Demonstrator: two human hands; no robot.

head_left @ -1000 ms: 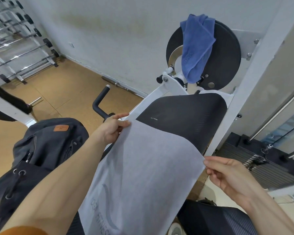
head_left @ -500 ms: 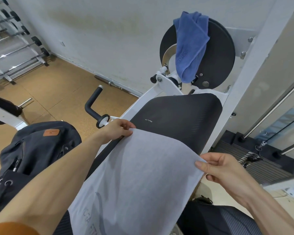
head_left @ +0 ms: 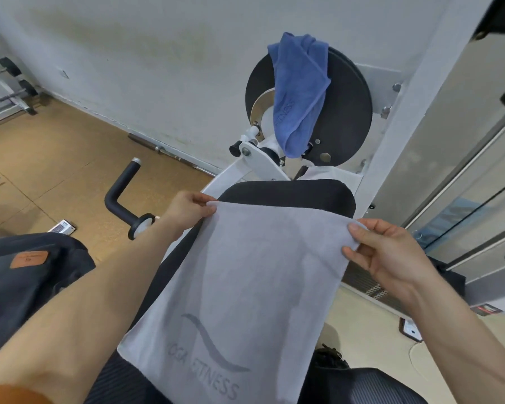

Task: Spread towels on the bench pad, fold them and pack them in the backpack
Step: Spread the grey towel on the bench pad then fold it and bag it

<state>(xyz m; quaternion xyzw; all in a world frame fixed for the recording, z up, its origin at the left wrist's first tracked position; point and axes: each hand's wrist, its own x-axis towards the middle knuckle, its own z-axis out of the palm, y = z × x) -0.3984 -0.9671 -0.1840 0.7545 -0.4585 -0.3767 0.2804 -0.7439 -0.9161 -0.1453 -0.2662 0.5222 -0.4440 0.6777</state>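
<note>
Far L: bar rack (head_left: 3,83) by the wall, on brown floor (head_left: 56,158).

Lower L: dark backpack (head_left: 32,287) w/ brown patch (head_left: 29,259) on top, just beside the tabletop. Open or closed: cannot tell. Small printed card (head_left: 62,228) on floor just past it. Black L-shaped handle (head_left: 120,199) sticks out from the machine's L side.

L hand (head_left: 187,211): thumb + fingers pinch far-L corner of grey towel (head_left: 245,287), at the tabletop's L edge. Orange sleeve (head_left: 9,396) at bottom corner of frame.

Grey towel: held by both far corners, far edge stretched between the hands w/ slight sag. Rest runs toward the camera along the tabletop (head_left: 289,193) (black padded bench). Print "YOGA FITNESS" + wave logo at near end, face up. Covers most of the pad; black strip at far end shows beyond the towel edge. Whether far edge touches the pad: cannot tell.

Behind/above: blue towel (head_left: 299,91) draped over top of black disc (head_left: 350,112), hanging down its face, well apart from the grey one.

R hand (head_left: 391,252): thumb on top, fingers under, pinching far-R corner at tabletop's R edge.

R of that: white post (head_left: 405,112). Small phone-like item (head_left: 410,330) lies on pale floor; cannot tell what it is.
</note>
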